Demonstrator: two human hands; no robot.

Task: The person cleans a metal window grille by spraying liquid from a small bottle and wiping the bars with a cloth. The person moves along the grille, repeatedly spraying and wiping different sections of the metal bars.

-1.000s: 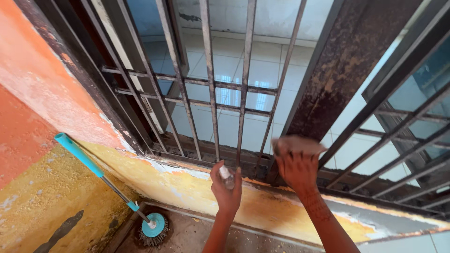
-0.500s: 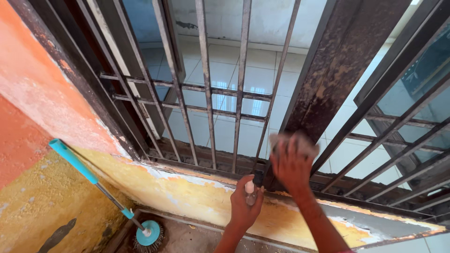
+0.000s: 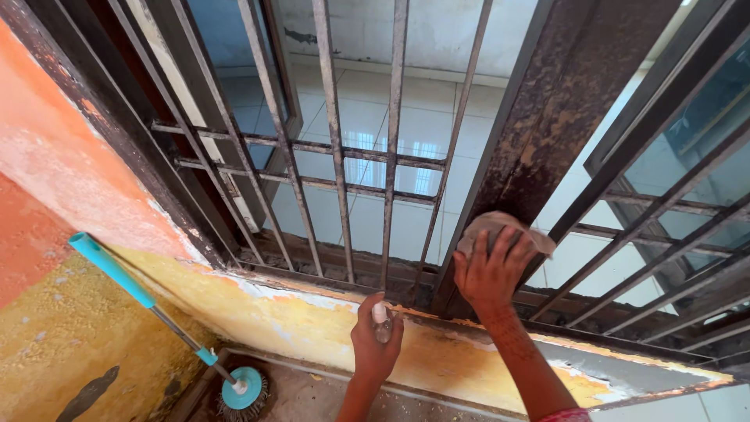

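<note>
The small clear spray bottle (image 3: 381,322) is mostly hidden inside the left hand (image 3: 375,340); only its top shows. The pale crumpled cloth (image 3: 500,227) is partly covered by the right hand's (image 3: 491,275) fingers. Both forearms are cut off by the bottom edge. The teal-handled mop's (image 3: 148,301) head strands are too small to make out.

There are 2 hands, 1 cloth (image 3: 500,228) and 1 small spray bottle (image 3: 381,322). 1 mop (image 3: 156,309) with a turquoise handle leans by the wall.
</note>
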